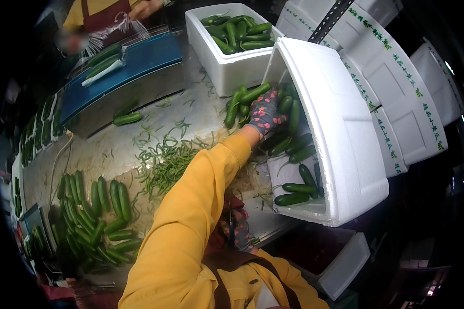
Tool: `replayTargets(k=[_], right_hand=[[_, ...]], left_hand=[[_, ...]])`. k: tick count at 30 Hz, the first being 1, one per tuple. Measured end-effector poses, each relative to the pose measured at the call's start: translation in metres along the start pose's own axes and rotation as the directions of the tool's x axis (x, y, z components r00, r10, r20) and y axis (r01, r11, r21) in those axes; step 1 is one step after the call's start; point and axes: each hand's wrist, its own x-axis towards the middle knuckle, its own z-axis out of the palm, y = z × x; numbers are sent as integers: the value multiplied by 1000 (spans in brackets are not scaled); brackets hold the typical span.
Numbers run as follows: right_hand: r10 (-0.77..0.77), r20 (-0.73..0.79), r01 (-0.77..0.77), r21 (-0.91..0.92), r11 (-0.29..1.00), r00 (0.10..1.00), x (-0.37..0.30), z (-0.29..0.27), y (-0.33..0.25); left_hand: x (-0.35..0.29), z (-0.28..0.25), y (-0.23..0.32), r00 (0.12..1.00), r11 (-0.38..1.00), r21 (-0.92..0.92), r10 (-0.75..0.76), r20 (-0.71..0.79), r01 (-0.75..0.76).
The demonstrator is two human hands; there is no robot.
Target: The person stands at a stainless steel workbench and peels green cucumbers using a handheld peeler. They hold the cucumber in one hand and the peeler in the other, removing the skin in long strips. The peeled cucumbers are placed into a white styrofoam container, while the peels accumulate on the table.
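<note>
My left hand, in a dark floral glove, reaches across to the mouth of a white foam box tipped on its side. Its fingers curl over cucumbers there, and the fingertips are partly hidden. More cucumbers lie inside the tipped box, and a few rest on the metal table just outside it. Low and close to my body, my right hand wears a similar glove. It is closed around something dark and narrow, mostly shadowed, which I cannot make out.
Trimmed green stems are heaped mid-table. A cucumber pile lies left. Behind stand a full foam box and a blue-topped machine, with another person's hand beyond. Stacked foam boxes rise right; a bin sits below.
</note>
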Motion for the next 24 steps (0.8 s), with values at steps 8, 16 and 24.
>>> replayTargets(k=[8,16,24], right_hand=[[209,131,-234,222,947,969,12,9,-2],[-249,-235,125,-441,889,940,28,52,16],[-809,-211,-395,-918,-29,549,51,82,62]], left_hand=[[-11,0,-1,976,969,144,-210,64,199],[-36,-46,-31,984,866,-468,156,-85,-178],[-153,-138,-63,922,797,-473,372,-105,-375]])
